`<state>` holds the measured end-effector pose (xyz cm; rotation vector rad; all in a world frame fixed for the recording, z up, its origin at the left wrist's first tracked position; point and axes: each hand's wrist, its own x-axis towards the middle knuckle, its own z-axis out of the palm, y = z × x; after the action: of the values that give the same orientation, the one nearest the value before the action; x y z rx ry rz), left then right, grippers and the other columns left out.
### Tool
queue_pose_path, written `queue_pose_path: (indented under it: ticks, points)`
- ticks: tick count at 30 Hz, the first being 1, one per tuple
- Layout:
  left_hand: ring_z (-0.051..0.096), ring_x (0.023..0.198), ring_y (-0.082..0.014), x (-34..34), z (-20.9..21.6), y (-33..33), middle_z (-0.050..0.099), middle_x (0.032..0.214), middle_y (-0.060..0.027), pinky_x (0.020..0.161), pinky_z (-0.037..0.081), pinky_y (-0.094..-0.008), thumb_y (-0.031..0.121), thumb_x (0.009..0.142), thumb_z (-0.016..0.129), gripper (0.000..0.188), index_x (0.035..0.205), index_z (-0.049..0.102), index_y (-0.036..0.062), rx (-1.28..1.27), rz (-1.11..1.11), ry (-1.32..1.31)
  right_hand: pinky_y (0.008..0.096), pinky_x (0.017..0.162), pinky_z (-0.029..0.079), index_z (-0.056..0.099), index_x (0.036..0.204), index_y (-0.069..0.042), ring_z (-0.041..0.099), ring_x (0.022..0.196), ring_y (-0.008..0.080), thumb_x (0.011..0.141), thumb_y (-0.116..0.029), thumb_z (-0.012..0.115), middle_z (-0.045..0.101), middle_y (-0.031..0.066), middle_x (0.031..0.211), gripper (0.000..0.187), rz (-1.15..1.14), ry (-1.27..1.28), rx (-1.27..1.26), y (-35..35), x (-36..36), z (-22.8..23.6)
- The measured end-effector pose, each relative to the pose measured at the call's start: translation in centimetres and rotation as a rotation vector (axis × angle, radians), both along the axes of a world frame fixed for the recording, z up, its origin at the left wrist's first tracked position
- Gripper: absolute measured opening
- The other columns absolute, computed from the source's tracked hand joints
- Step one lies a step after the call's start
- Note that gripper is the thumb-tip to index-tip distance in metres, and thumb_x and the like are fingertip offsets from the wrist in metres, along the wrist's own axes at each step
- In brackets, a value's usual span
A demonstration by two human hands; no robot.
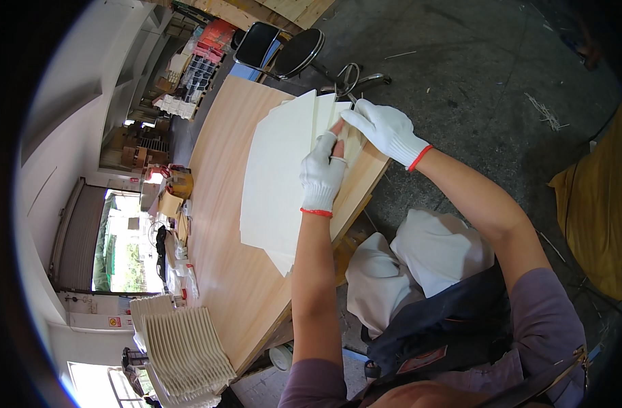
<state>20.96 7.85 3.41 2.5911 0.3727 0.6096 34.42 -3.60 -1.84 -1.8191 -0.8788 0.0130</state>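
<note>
A fanned stack of large cream-white sheets (273, 177) lies on the wood-grain table top (219, 163), the edges overlapping. My left hand (321, 175) wears a white knit glove with a red cuff and bare fingertips. It is over the stack's right part, its fingers closed at a sheet's edge. My right hand (387, 130), gloved the same way, is at the far right corner of the sheets. Its thumb and fingers pinch the corner there; the fingertips are partly hidden. I cannot tell how many sheets either hand has hold of.
A tall pile of folded cream pieces (188, 350) stands at the table's near left. Black stools (301, 53) are beyond the far end. Boxes and bags (171, 190) line the left side. Brown-yellow cloth (593, 204) hangs at the right, and string scraps (546, 112) lie on the floor.
</note>
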Motion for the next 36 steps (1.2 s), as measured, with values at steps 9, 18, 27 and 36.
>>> queue_pose_path:
  ticks: [9, 18, 27, 36]
  points:
    - [0.069, 0.081, -0.0293, -0.1, -0.2, 0.0, 0.067, 0.097, -0.0104, 0.075, 0.054, -0.0362, 0.017, 0.09, 0.073, 0.03, 0.12, 0.07, 0.019, 0.109, 0.02, 0.08, 0.0501, 0.066, 0.05, 0.061, 0.101, -0.011, 0.067, 0.076, 0.0369, 0.102, -0.045, 0.049, 0.068, 0.0162, 0.079, 0.035, -0.033, -0.031, 0.048, 0.3, 0.1, -0.7]
    - [0.069, 0.085, -0.0303, -0.1, 0.1, -0.4, 0.068, 0.1, -0.0098, 0.078, 0.056, -0.0372, 0.014, 0.085, 0.073, 0.037, 0.121, 0.07, 0.0203, 0.181, -0.005, 0.075, 0.0506, 0.068, 0.047, 0.059, 0.103, -0.009, 0.065, 0.08, 0.0396, 0.103, -0.045, 0.049, 0.065, 0.0184, 0.083, 0.037, 0.007, 0.031, 0.043, 0.0, 0.1, -0.4]
    - [0.066, 0.105, -0.0304, -0.8, -0.8, -0.4, 0.068, 0.124, -0.0069, 0.085, 0.057, -0.0399, 0.012, 0.082, 0.069, 0.034, 0.116, 0.07, 0.0159, 0.339, -0.014, -0.044, 0.0473, 0.069, 0.051, 0.065, 0.097, -0.011, 0.067, 0.085, 0.0345, 0.099, -0.05, 0.052, 0.068, 0.0127, 0.088, 0.041, 0.043, -0.224, -0.325, -2.1, 1.7, 0.4]
    - [0.065, 0.108, -0.0311, 1.2, -1.3, 1.8, 0.068, 0.126, -0.0047, 0.089, 0.056, -0.041, 0.021, 0.089, 0.069, 0.025, 0.114, 0.071, 0.0173, 0.359, 0.106, 0.025, 0.0452, 0.072, 0.055, 0.067, 0.09, -0.012, 0.069, 0.081, 0.0322, 0.093, -0.049, 0.059, 0.069, 0.0114, 0.083, 0.038, 0.081, -0.45, -0.185, -1.8, 2.0, 0.2]
